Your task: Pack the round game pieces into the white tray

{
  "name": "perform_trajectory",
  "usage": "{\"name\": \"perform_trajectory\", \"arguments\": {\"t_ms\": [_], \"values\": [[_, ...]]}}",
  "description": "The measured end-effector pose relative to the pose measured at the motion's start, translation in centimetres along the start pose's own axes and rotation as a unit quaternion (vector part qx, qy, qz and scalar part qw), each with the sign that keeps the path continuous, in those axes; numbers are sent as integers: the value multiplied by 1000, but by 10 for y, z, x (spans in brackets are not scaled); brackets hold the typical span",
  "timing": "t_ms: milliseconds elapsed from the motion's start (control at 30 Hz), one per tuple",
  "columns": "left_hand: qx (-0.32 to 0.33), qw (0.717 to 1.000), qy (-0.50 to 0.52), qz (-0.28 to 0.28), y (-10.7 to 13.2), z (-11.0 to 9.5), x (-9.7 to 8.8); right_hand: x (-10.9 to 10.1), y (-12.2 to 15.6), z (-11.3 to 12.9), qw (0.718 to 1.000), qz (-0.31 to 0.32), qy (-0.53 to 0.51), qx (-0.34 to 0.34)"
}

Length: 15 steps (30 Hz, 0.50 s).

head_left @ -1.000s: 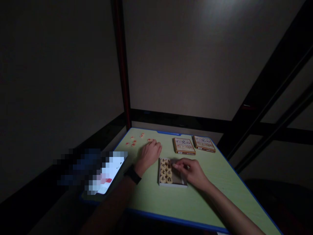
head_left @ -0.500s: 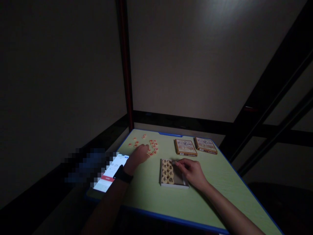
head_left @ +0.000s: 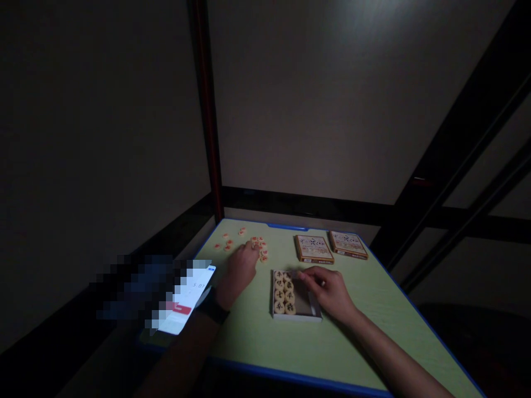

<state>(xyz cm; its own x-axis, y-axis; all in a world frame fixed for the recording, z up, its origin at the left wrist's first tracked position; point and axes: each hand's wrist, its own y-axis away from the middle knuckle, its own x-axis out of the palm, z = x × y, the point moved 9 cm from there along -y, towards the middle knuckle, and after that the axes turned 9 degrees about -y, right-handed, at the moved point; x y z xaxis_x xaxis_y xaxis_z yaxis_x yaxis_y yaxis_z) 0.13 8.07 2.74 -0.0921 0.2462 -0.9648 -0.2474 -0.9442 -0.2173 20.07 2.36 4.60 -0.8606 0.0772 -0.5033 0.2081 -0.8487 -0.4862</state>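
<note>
On a green table [head_left: 257, 337] lies a shallow open box [head_left: 314, 316] with several round pale pieces with dark marks [head_left: 284, 292] lined up in its left half. My right hand [head_left: 329, 290] rests over the box's right half, fingers curled at its far edge; what they hold, if anything, is hidden. My left hand [head_left: 239, 271], with a dark wristband, reaches toward a loose cluster of pale pieces with red marks [head_left: 260, 247], fingertips bent onto the nearest ones.
Two flat printed boxes [head_left: 313, 248] [head_left: 347, 244] lie at the table's far right. A lit phone screen [head_left: 186, 298] sits at the left edge. More red-marked pieces [head_left: 226, 243] are scattered at the far left corner. Dark beams cross on the right.
My left hand went left from the piece cluster toward the phone, then came back to the cluster's near side. The right hand has stayed on the box.
</note>
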Motion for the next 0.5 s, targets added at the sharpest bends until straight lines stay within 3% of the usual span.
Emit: {"name": "perform_trajectory", "arguments": {"t_ms": [100,200,333,433,500], "values": [[63,997,-7,-44,9,-28,-14,4,-18,6,1000,29,7,2],[119,991,14,-55,15,-53,-17,23,-53,19,993,99,53,-36],[138,990,14,-32,15,-64,-6,71,-118,21,963,207,161,-59],[127,992,14,-21,12,-60,0,118,-161,6,929,286,232,-26],[114,993,18,-20,10,-56,2,146,-184,0,921,309,236,-23]]}}
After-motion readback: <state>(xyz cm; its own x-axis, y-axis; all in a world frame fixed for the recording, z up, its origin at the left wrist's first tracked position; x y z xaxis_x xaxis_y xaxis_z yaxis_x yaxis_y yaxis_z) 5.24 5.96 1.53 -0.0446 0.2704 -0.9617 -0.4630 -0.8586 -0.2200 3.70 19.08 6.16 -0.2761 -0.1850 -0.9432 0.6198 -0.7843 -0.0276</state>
